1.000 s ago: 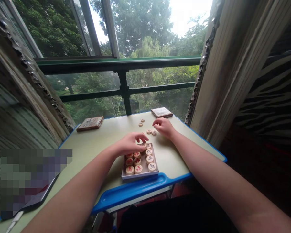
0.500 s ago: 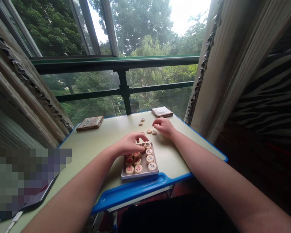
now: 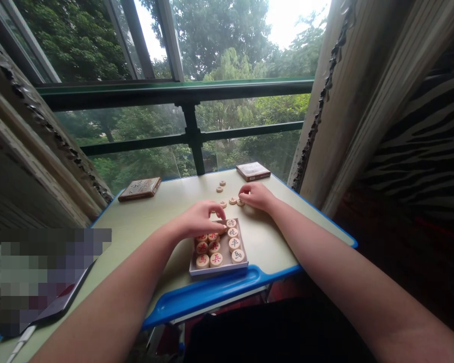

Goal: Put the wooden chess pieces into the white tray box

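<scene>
My left hand [image 3: 202, 219] reaches over the far end of a shallow open box [image 3: 218, 271], its thumb and fingers curled around a round wooden Chinese chess piece [image 3: 224, 228] in the middle gap. Red-lettered pieces [image 3: 216, 259] fill the box's left side; a column of black-lettered pieces [image 3: 234, 244] lines the right. Beyond the box, my right hand [image 3: 258, 196] rests on the table with its fingertips closed at another chess piece [image 3: 241, 202], partly covered by them. Several loose pieces [image 3: 232, 200] lie just left of that hand.
Two flat boxes, a left one [image 3: 139, 189] and a right one [image 3: 253, 171], lie at the table's far edge. A blurred-out device [image 3: 60, 302] with a white cable is at the left. The table [image 3: 166, 201] has a blue rim and stands against a railed window between curtains.
My right hand has come down onto the rightmost loose piece, which showed uncovered before. My left fingers have shifted slightly over the box's far end. The view has tilted a little.
</scene>
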`<state>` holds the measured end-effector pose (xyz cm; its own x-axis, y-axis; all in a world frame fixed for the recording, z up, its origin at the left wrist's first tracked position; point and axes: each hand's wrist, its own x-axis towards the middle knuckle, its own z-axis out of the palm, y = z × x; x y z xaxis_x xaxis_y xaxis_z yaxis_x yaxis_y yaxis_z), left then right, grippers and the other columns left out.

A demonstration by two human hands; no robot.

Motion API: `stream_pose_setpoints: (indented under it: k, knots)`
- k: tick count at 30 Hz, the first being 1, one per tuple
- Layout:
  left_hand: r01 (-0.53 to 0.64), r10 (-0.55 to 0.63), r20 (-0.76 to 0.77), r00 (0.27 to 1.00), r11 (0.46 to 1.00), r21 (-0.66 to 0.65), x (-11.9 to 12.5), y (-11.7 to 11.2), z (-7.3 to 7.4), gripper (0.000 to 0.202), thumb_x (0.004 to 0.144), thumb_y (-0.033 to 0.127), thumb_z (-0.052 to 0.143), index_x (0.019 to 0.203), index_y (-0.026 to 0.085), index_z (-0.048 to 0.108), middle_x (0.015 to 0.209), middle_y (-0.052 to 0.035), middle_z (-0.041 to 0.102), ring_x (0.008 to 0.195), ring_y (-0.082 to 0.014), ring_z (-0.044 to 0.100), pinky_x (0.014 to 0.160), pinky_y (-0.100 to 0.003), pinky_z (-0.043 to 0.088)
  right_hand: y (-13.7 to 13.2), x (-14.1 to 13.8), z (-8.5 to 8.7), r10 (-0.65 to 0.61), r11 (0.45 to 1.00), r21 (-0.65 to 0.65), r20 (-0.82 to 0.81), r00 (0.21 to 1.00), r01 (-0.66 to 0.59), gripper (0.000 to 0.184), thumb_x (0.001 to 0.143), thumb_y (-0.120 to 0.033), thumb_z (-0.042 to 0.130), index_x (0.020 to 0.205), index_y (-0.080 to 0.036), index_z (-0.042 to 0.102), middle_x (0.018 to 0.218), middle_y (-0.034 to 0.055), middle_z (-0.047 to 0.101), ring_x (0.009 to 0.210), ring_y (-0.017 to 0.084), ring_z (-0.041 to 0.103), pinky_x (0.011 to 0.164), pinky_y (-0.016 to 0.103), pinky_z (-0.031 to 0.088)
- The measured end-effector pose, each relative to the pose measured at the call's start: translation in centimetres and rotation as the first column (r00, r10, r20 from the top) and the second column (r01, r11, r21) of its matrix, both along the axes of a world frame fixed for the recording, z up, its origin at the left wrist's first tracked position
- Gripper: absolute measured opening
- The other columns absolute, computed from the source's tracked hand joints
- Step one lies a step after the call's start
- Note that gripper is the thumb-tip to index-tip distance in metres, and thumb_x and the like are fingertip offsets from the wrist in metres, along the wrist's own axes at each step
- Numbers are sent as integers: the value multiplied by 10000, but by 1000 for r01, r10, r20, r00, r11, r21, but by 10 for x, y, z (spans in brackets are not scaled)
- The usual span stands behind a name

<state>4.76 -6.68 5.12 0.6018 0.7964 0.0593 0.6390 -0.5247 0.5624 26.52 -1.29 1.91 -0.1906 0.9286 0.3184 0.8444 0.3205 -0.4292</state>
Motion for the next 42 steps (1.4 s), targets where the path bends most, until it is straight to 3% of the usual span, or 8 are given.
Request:
stream_pose_setpoints:
  k: [10,19,27,42]
  knots:
    - [82,-80,-53,995,996,32,2,-1,-2,180,635,305,630,761,181,667,861,-34,602,802,-184,538,723,-283,429,-1,-1,2,13,1000,-18,4,1000,-13,222,690,-251,523,761,-165,715,744,32,683,679,137,560,601,215,379]
    - [69,-64,-52,997,993,91,4,-1,-5,183,641,337,644,745,187,664,917,-41,595,853,-195,562,804,-314,443,-1,-1,1,23,1000,-6,23,999,-23,227,692,-245,516,762,-165,717,742,33,684,676,137,554,583,214,368]
    - [68,-66,-38,997,995,73,3,-3,1,182,639,239,586,783,204,691,960,-35,582,904,-199,554,838,-312,446,-2,-1,2,20,1000,-12,32,999,-19,226,688,-250,515,758,-166,712,742,32,679,680,139,551,588,216,369]
    - [93,-91,-39,995,994,62,2,-1,-3,156,618,285,656,743,200,693,978,-47,580,935,-215,558,856,-327,440,-2,-1,3,2,997,-79,64,998,3,236,695,-270,526,792,-178,720,780,33,694,700,144,567,597,214,383]
